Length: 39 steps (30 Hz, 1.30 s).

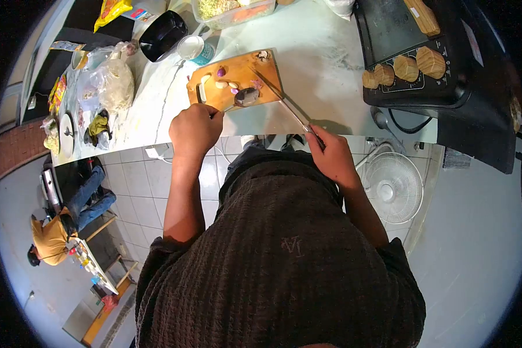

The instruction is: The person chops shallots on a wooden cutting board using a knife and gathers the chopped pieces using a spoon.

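My left hand [196,129] is closed in a fist at the near left edge of the wooden cutting board [267,61]. From it a spoon [246,97] reaches right, its shiny bowl over the board. My right hand [332,155] grips the dark handle of a knife [291,111], whose long blade slants up and left over the board. Between them on the board lie peeled garlic cloves [221,84] and a purple shallot [221,72]. Small purple bits sit near the blade. A whitish scrap [263,55] rests at the far right corner.
Behind the board stand a tin can [195,50], a black container [163,36] and a tub of chopped vegetables [235,14]. Plastic bags [113,84] lie left; a black stove with wooden knobs [406,68] stands right. A fan [392,187] is below, and a person [55,238] sits far left.
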Motion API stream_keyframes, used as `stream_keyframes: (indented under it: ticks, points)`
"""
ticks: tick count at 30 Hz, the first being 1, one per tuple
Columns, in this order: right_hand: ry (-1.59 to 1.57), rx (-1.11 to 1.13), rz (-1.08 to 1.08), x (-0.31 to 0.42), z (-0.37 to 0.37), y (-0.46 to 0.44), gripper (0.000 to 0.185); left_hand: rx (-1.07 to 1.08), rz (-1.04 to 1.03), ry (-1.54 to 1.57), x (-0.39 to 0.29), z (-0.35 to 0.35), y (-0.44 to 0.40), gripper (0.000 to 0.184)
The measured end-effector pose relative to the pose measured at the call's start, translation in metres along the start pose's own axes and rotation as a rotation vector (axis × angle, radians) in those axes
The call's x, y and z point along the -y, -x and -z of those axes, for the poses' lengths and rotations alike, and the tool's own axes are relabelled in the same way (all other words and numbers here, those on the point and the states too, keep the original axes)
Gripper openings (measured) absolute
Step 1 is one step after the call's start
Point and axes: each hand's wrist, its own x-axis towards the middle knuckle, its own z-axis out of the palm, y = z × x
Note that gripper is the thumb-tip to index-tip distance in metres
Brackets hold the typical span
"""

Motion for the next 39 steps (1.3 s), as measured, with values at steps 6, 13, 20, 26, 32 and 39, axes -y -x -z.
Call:
stream_keyframes:
  ticks: [6,13,20,26,32,39]
  points:
    - [-0.013,0.042,-0.002,0.003,0.007,0.0,0.029,-0.006,0.006,0.05,0.004,-0.008,-0.006,0.023]
    - [-0.045,0.075,-0.061,0.024,0.013,0.006,0.027,0.049,0.006,0.18,0.018,-0.018,-0.01,0.031]
    - [-0.104,-0.011,-0.127,0.029,0.006,0.01,0.03,0.077,-0.012,0.375,0.039,-0.025,-0.014,0.032]
    - [-0.181,-0.074,-0.183,0.023,-0.004,0.004,0.03,0.056,-0.005,0.608,0.062,-0.02,-0.023,0.03]
    - [-0.224,-0.103,-0.205,0.038,-0.014,-0.006,0.031,-0.274,-0.091,0.566,0.112,0.015,-0.055,0.024]
    - [-0.267,-0.1,-0.238,0.049,-0.026,-0.013,0.031,-0.423,-0.151,0.063,0.109,0.067,-0.089,0.022]
